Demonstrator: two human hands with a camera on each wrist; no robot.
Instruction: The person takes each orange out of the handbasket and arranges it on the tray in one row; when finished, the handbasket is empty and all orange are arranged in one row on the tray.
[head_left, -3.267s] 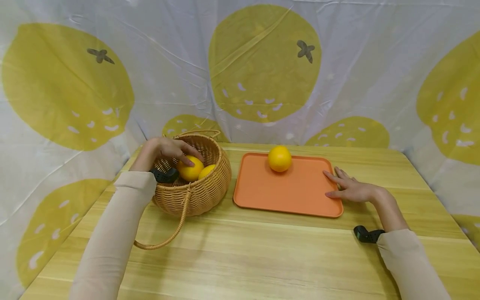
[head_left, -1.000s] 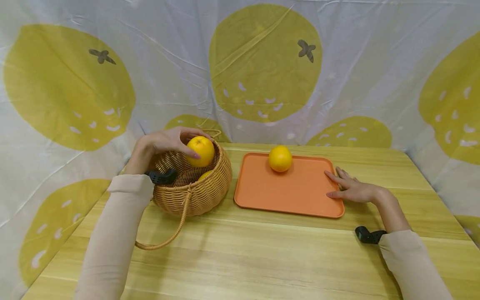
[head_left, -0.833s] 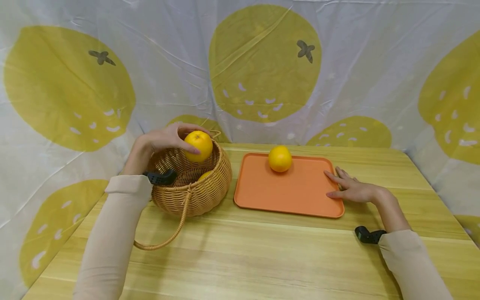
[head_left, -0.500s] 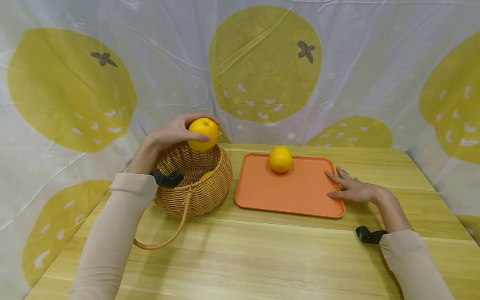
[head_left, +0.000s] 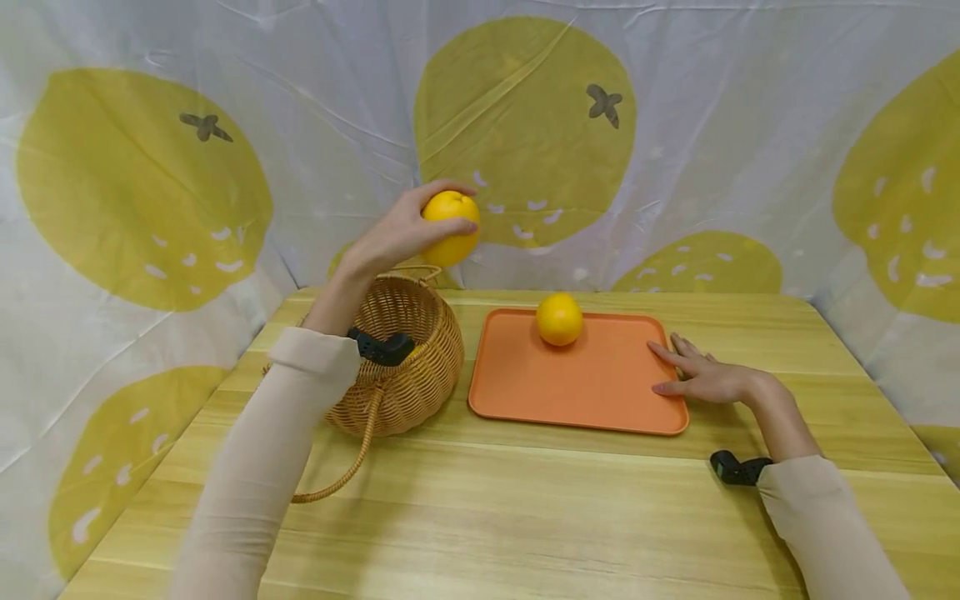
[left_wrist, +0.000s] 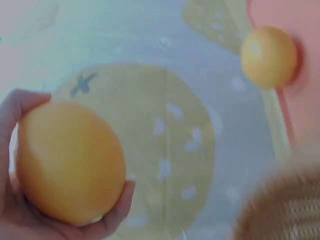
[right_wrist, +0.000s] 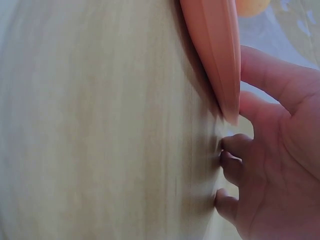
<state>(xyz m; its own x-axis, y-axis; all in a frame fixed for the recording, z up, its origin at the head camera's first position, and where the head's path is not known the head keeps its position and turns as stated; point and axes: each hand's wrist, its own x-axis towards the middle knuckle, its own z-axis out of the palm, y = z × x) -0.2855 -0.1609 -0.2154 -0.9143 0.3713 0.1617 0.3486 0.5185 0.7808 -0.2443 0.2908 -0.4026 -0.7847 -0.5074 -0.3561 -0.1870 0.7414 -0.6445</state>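
Note:
High over the back of the wicker basket [head_left: 423, 387], my left hand [head_left: 397, 232] grips an orange [head_left: 454, 250]. The left wrist view shows the fingers and thumb wrapped round this orange [left_wrist: 72, 160]. A second orange [head_left: 559, 320] sits on the orange-coloured tray [head_left: 577, 383], near its back edge. My right hand [head_left: 708, 381] rests at the tray's right edge with fingers spread. In the right wrist view, thumb and forefinger touch the tray's rim [right_wrist: 217, 55], while the other fingertips reach down to the table. Inside the basket, my left wrist hides most of another yellow fruit.
One basket handle [head_left: 367, 442] droops forward to the table; the other handle [head_left: 420, 270] stands at the back. A black device [head_left: 386, 348] is on my left wrist, another [head_left: 738, 471] on my right. A fruit-printed cloth [head_left: 345, 125] encloses the wooden table [head_left: 540, 508].
My left hand reached into the basket, took hold of an orange, lifted it out and moved it up and to the right. The right hand and tray have stayed in place.

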